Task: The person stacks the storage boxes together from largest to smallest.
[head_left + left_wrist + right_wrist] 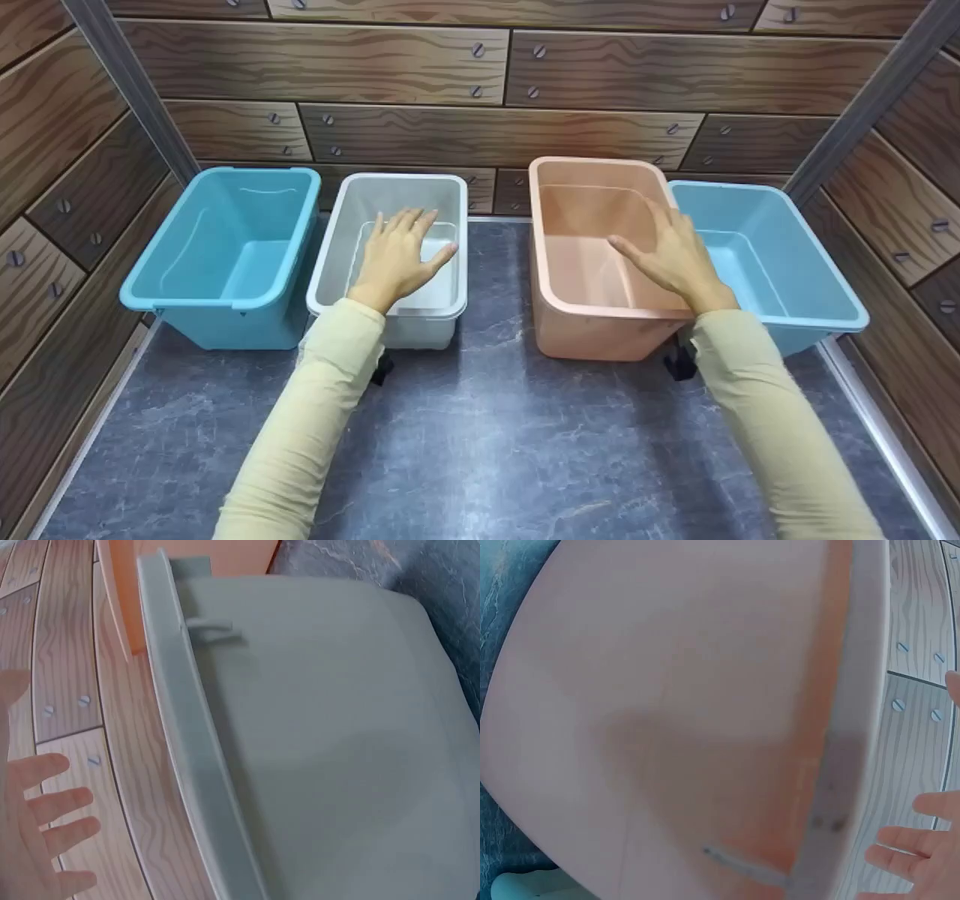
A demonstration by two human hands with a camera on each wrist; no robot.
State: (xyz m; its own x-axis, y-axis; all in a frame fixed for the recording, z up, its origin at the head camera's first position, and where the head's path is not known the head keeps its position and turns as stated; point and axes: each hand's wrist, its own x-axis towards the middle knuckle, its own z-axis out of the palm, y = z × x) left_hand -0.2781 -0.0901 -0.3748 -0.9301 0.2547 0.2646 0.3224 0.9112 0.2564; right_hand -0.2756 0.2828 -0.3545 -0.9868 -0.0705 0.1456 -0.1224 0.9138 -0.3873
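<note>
My left hand is held over the grey bin, fingers spread and holding nothing. In the left wrist view, the fingers of that hand extend beyond the rim of the grey bin, whose outer wall fills most of the picture. Over the right side of the orange bin is my right hand, its thumb apart from its straight fingers and nothing in its grasp. The right wrist view has this hand past the rim of the orange bin.
A teal bin stands at the far left and a light blue bin at the far right, beside the orange one. All stand on a dark marbled tabletop. Wood-patterned panels enclose the back and sides.
</note>
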